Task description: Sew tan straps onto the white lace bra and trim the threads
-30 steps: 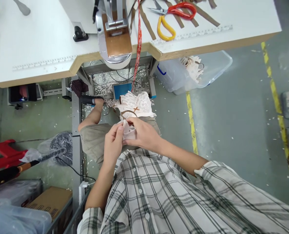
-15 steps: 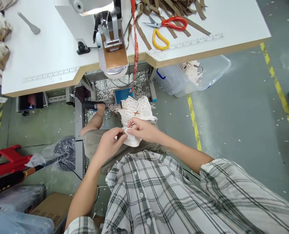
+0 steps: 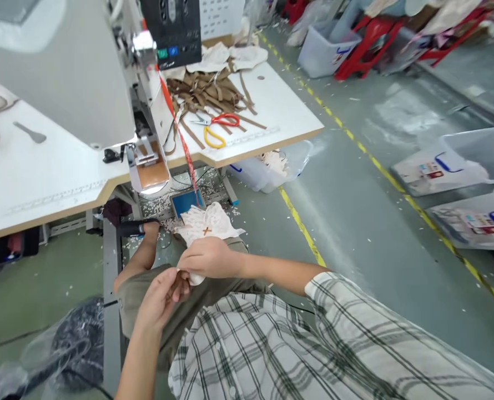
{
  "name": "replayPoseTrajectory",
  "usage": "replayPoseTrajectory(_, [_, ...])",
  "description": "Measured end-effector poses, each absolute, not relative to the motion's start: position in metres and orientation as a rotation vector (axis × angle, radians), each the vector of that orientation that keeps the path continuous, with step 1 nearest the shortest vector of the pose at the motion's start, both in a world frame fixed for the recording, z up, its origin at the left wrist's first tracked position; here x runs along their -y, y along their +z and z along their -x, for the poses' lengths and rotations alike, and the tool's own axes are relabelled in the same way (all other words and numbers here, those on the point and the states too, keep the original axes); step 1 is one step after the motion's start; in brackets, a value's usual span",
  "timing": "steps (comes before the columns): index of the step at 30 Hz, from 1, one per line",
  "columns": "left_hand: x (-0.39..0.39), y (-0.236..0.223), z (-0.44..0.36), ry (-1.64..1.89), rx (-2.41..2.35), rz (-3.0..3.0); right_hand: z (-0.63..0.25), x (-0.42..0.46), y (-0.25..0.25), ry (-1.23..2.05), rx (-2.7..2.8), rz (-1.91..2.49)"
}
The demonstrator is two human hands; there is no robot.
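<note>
Over my lap, my left hand point(image 3: 160, 297) and my right hand point(image 3: 207, 256) both pinch a small white lace piece point(image 3: 195, 276), fingers closed on it. Just beyond them, a pile of white lace pieces point(image 3: 209, 222) with a small brown cross strap rests on my knee. Ahead stands the white sewing machine point(image 3: 84, 72), its presser head point(image 3: 149, 161) at the table's cut-out. A red ribbon point(image 3: 184, 147) hangs from the machine down toward my lap.
The white worktable point(image 3: 43, 172) carries brown straps point(image 3: 205, 91) and red-and-yellow scissors point(image 3: 216, 129). A clear bin point(image 3: 272, 166) sits under its right end. Yellow floor line point(image 3: 301, 225) runs past. More bins point(image 3: 459, 166) stand at right; a bagged dark object point(image 3: 76, 339) lies at lower left.
My view has lifted and swung right, showing more of the room. My left hand dropped lower and slightly apart from the right; both still pinch the lace piece.
</note>
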State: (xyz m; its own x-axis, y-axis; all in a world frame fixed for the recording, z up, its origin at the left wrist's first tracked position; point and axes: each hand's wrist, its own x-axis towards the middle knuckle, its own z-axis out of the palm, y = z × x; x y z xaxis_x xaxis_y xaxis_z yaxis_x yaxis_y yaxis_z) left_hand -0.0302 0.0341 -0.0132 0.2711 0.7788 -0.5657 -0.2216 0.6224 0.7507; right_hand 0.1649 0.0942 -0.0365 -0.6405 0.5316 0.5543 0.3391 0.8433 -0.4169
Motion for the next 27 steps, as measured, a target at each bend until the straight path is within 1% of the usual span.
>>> replayPoseTrajectory(4, [-0.029,-0.023,0.024,0.906,-1.067,-0.445,-0.176,-0.117,-0.035,0.372,2.454,0.399])
replayPoseTrajectory(6, [-0.028,-0.027,0.026,0.925,-1.075,-0.453,-0.194,-0.149,-0.028,0.374,2.460,0.455])
replayPoseTrajectory(7, [-0.028,-0.027,0.028,0.926,-1.085,-0.464,-0.205,-0.170,-0.021,0.347,2.412,0.602])
replayPoseTrajectory(11, [-0.023,-0.022,0.027,0.944,-1.118,-0.426,-0.255,-0.271,0.020,0.115,2.044,1.549])
replayPoseTrajectory(14, [-0.020,-0.014,0.019,1.034,-1.118,-0.379,-0.273,-0.326,0.039,0.110,2.151,2.022])
replayPoseTrajectory(16, [-0.018,-0.012,0.015,1.085,-1.133,-0.365,-0.275,-0.344,0.043,0.164,2.228,2.052])
replayPoseTrajectory(18, [-0.017,-0.012,0.013,1.160,-1.190,-0.388,-0.274,-0.348,0.043,0.081,2.286,2.103])
replayPoseTrajectory(24, [-0.007,-0.007,0.011,1.290,-1.311,-0.584,-0.273,-0.333,0.050,-0.084,2.198,2.142])
replayPoseTrajectory(27, [-0.006,-0.005,0.010,1.303,-1.311,-0.570,-0.282,-0.322,0.055,-0.098,2.155,2.082])
